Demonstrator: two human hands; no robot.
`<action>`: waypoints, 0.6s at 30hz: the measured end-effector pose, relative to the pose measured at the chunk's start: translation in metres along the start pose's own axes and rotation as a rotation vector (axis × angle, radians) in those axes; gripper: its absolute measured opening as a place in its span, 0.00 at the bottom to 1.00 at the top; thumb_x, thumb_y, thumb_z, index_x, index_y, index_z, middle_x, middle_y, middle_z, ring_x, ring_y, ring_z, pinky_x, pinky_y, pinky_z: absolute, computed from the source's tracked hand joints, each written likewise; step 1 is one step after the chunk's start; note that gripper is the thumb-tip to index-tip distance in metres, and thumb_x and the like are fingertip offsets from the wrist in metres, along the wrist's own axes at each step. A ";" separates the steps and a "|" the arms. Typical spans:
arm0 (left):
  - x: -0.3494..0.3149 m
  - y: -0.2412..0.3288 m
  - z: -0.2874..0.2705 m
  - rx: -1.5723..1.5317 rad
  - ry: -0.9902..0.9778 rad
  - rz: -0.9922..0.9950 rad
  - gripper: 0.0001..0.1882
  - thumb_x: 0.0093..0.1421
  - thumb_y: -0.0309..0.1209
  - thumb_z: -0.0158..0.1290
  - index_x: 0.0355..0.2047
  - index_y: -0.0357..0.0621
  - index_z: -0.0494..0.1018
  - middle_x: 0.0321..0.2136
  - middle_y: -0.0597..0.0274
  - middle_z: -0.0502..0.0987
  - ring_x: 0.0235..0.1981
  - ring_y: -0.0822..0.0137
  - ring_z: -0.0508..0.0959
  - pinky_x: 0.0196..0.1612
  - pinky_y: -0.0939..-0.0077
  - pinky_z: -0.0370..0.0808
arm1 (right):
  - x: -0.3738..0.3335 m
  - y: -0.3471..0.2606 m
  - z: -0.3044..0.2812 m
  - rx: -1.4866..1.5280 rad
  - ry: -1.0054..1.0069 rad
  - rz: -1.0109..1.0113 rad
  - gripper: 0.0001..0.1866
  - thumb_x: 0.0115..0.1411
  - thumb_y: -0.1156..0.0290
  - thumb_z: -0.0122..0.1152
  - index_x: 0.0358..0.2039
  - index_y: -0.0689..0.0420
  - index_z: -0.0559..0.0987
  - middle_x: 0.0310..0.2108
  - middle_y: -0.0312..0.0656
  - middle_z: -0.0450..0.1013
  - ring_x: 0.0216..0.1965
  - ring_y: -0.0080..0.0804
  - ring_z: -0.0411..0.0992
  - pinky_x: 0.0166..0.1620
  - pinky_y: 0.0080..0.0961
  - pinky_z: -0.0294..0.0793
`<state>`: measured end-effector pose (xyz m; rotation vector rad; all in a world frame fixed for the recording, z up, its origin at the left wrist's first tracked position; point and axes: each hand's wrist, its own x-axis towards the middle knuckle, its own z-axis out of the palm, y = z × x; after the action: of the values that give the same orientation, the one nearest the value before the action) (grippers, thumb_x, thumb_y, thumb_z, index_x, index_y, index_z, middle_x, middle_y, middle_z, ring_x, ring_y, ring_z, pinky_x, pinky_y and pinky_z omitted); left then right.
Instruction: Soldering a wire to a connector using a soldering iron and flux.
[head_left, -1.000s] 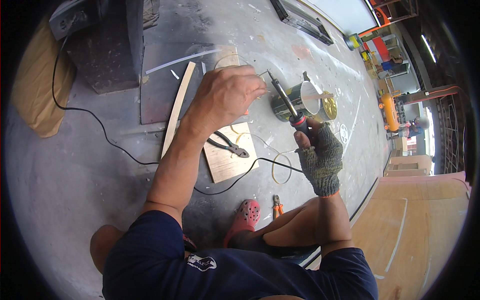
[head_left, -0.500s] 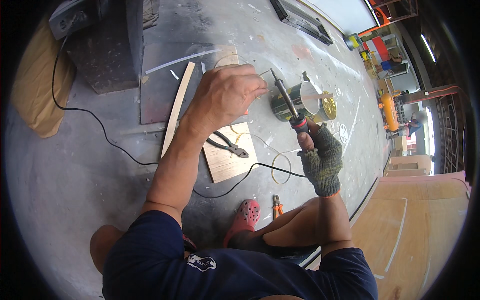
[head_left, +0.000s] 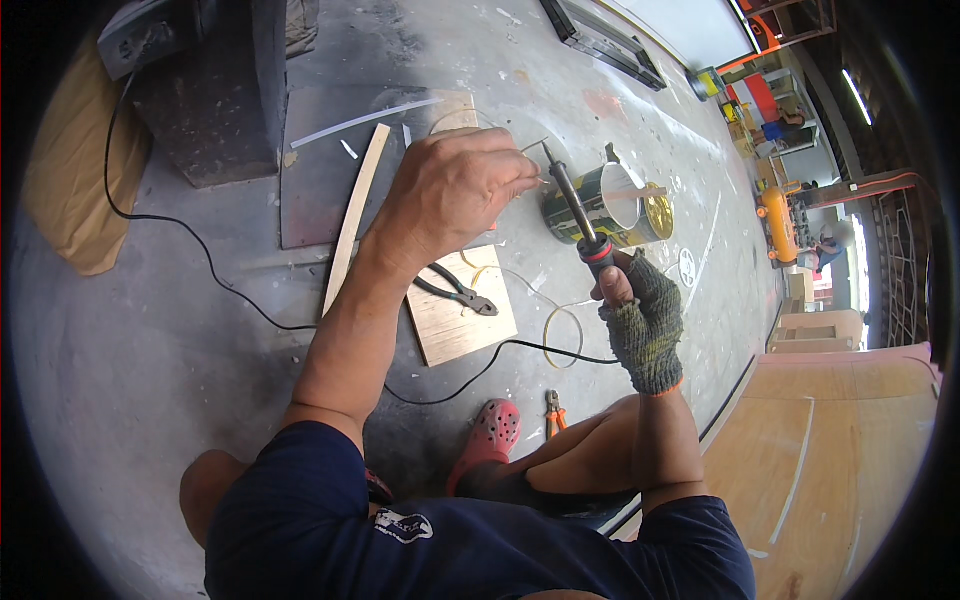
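Observation:
My right hand (head_left: 645, 325), in a dark knitted fingerless glove, grips the handle of a soldering iron (head_left: 573, 205). Its metal tip points up and to the left. Opposite it, my bare left hand (head_left: 460, 185) is closed in a pinch on a thin wire (head_left: 533, 147), whose end is at or very near the iron's tip; contact is too fine to tell. Below that hand, dark-handled pliers (head_left: 478, 302) lie on a small wooden board (head_left: 455, 335). A loose pale wire coil (head_left: 547, 340) spreads over the floor to the board's right.
A tin can (head_left: 590, 215) stands behind the iron. The black cord (head_left: 215, 280) crosses the floor. Orange-handled cutters (head_left: 553, 412) lie beside my pink clog (head_left: 490, 430). A curved wood strip (head_left: 357, 215) lies left, a dark metal box (head_left: 215, 110) stands farther left, and a plywood surface (head_left: 830, 450) is at right.
The iron has shifted very slightly and stands a little steeper, with my right hand moved slightly right and down. My left hand stays nearly still.

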<state>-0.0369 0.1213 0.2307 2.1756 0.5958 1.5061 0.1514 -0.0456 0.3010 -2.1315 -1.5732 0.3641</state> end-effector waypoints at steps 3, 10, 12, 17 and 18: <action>0.000 0.000 0.000 0.003 0.001 -0.001 0.04 0.54 0.29 0.62 0.30 0.45 0.83 0.28 0.63 0.80 0.30 0.61 0.82 0.35 0.69 0.79 | 0.001 0.003 0.001 0.008 0.016 -0.025 0.23 0.68 0.52 0.55 0.47 0.60 0.82 0.22 0.45 0.75 0.26 0.33 0.75 0.34 0.33 0.73; 0.001 0.002 -0.001 -0.018 -0.001 0.013 0.04 0.54 0.27 0.64 0.30 0.41 0.83 0.28 0.60 0.81 0.29 0.60 0.81 0.33 0.70 0.77 | 0.000 0.000 0.000 0.013 -0.006 -0.004 0.23 0.68 0.52 0.55 0.47 0.60 0.82 0.22 0.44 0.75 0.25 0.31 0.75 0.34 0.32 0.73; 0.001 0.002 -0.002 -0.019 0.001 0.010 0.04 0.54 0.27 0.64 0.30 0.42 0.83 0.28 0.60 0.81 0.29 0.60 0.81 0.33 0.70 0.77 | -0.001 -0.002 0.000 0.039 0.003 0.018 0.23 0.68 0.52 0.56 0.47 0.60 0.82 0.21 0.44 0.75 0.24 0.29 0.75 0.33 0.32 0.74; 0.000 0.000 -0.001 -0.002 0.013 0.007 0.04 0.53 0.29 0.62 0.30 0.45 0.83 0.27 0.62 0.80 0.30 0.60 0.82 0.34 0.69 0.78 | -0.002 -0.001 0.000 0.061 0.018 0.024 0.24 0.68 0.51 0.56 0.47 0.61 0.82 0.21 0.42 0.75 0.24 0.28 0.75 0.33 0.31 0.74; 0.000 0.000 -0.001 -0.005 0.017 0.012 0.04 0.53 0.29 0.63 0.30 0.45 0.83 0.27 0.62 0.80 0.30 0.60 0.81 0.34 0.69 0.78 | -0.002 -0.002 0.000 0.074 0.014 0.041 0.24 0.68 0.51 0.55 0.47 0.61 0.82 0.21 0.42 0.75 0.24 0.28 0.75 0.33 0.31 0.74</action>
<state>-0.0380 0.1218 0.2313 2.1684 0.5842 1.5317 0.1492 -0.0467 0.3017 -2.1077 -1.4867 0.4134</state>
